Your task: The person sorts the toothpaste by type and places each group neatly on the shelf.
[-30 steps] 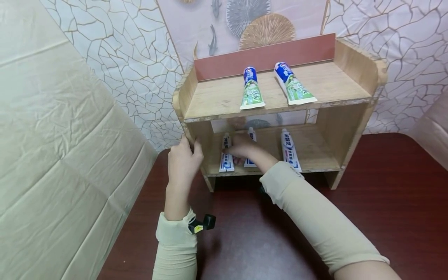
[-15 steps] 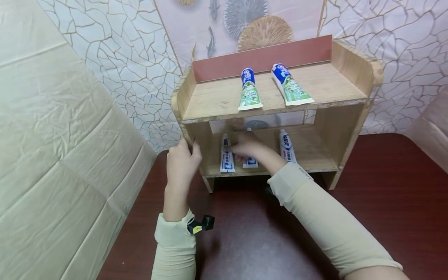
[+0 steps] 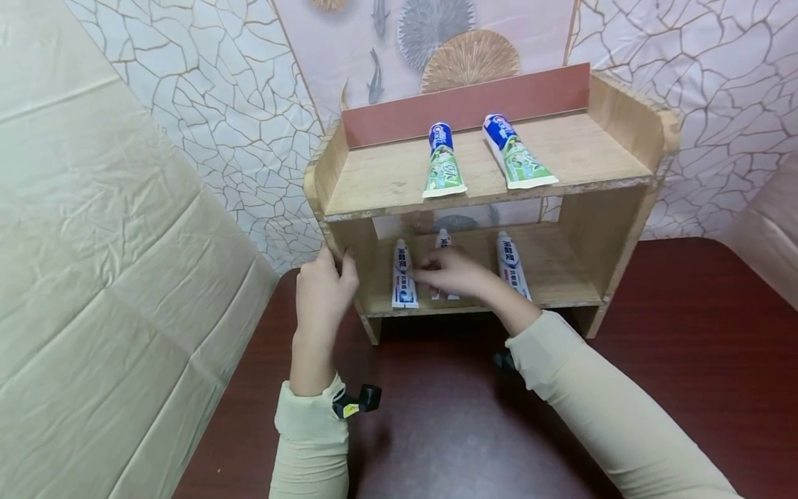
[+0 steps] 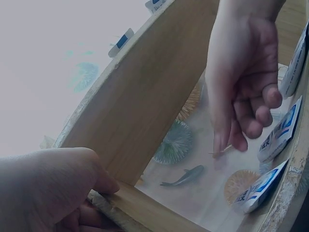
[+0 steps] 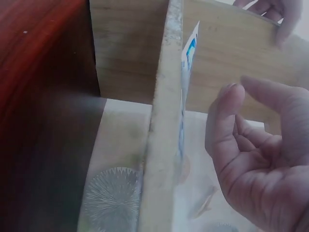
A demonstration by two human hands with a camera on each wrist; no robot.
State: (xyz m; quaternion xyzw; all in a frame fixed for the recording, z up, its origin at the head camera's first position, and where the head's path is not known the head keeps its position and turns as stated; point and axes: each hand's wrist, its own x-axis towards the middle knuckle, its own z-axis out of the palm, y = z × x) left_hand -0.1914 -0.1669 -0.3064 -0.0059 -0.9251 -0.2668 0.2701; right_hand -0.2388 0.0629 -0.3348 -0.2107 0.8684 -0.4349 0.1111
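Note:
My left hand (image 3: 325,287) grips the left side panel of a small wooden shelf (image 3: 380,180); in the left wrist view its thumb lies over the panel's edge. On the lower board lie three white and blue toothpaste tubes: a left tube (image 3: 404,274), a middle tube (image 3: 443,239) and a right tube (image 3: 512,267). My right hand (image 3: 458,274) hovers over that board beside the left tube and partly hides the middle one. Its fingers are loosely curled with nothing between them, as the right wrist view shows the same hand (image 5: 265,145) apart from a tube (image 5: 189,55).
Two green and blue toothpaste tubes, one left (image 3: 444,163) and one right (image 3: 520,159), lie on the upper board before a red back strip (image 3: 467,107). The shelf stands on a dark red table (image 3: 436,416). A beige cloth wall (image 3: 125,277) rises at the left.
My right hand has drawn back to the right, off the left tube, and its fingers have loosened. The left hand keeps its grip on the shelf. The head view has shifted slightly.

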